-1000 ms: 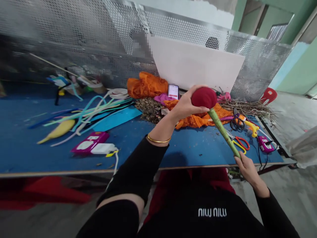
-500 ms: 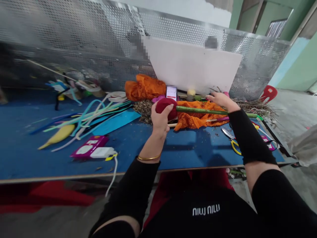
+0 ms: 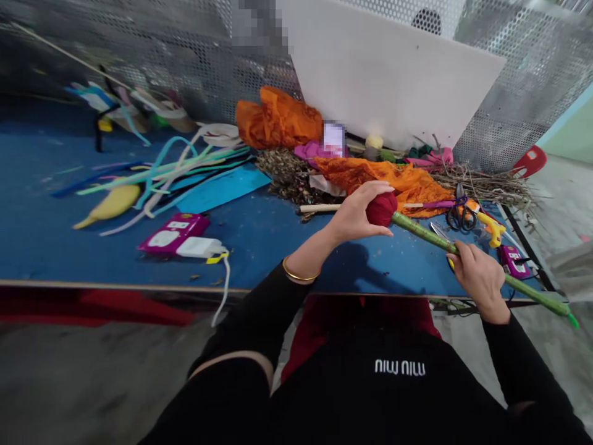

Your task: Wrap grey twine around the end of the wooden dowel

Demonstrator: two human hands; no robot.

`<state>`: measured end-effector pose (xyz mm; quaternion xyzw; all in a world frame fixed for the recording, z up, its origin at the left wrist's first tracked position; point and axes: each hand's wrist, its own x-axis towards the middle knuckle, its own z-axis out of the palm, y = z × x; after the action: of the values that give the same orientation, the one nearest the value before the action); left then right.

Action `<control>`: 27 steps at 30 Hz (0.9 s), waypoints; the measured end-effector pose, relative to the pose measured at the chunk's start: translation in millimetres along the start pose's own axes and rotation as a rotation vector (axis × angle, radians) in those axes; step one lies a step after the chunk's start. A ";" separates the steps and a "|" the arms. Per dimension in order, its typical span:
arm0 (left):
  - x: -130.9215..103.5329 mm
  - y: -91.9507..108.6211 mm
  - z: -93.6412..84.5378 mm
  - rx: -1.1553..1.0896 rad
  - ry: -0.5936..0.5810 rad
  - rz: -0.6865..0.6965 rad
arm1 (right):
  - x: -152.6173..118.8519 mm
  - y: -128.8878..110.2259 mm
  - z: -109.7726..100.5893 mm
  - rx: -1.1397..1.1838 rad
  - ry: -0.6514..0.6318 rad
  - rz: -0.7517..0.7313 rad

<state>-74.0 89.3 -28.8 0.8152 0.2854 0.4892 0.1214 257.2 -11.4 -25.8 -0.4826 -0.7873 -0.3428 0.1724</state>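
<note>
Head view: blue tabletop w/ scuffed, matte surface, bits of debris, thin worn front edge. Bhd it, perforated metal panel, shiny & full of small round holes; smooth white board leans there. Floor grey, bare; pale green wall far R. Red plastic item w/ slots just past tbl's back R corner.

Red ball: rounded, matte, looks cloth-covered, sits at one end of green stem. Stem long, straight, slightly glossy, w/ brighter green tip at other end. Both held above tbl's front R part; stem slants down R, tip past near R corner.

L hand cups ball, fingers curved over top, thumb under. R hand wraps stem approx. midway, fingers closed round it.

Bhd ball: crinkled thin orange cloth, plus brittle dried plant heap & rough twigs. Smooth wooden rod nr L hand. Nr R hand: dark-handled scissors, yellow glue gun. Far L: soft thin coloured strips, smooth yellow bulb shape tapering to a point, flat blue sheet, purple-and-white box w/ white cord.
</note>
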 end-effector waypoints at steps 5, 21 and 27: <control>1.2 15.8 4.8 0.094 0.058 0.076 | -13.7 -5.3 -6.5 0.052 0.038 0.018; 13.0 29.8 -14.5 -0.206 -0.051 -0.491 | -2.5 0.7 -8.9 -0.121 0.182 -0.130; 5.3 37.7 5.9 -0.127 0.148 -0.523 | -7.6 -3.6 -11.0 -0.107 0.210 -0.148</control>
<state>-53.9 62.4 -9.8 0.6665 0.4631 0.5164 0.2731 256.9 -25.1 -24.0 -0.3929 -0.7791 -0.4446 0.2022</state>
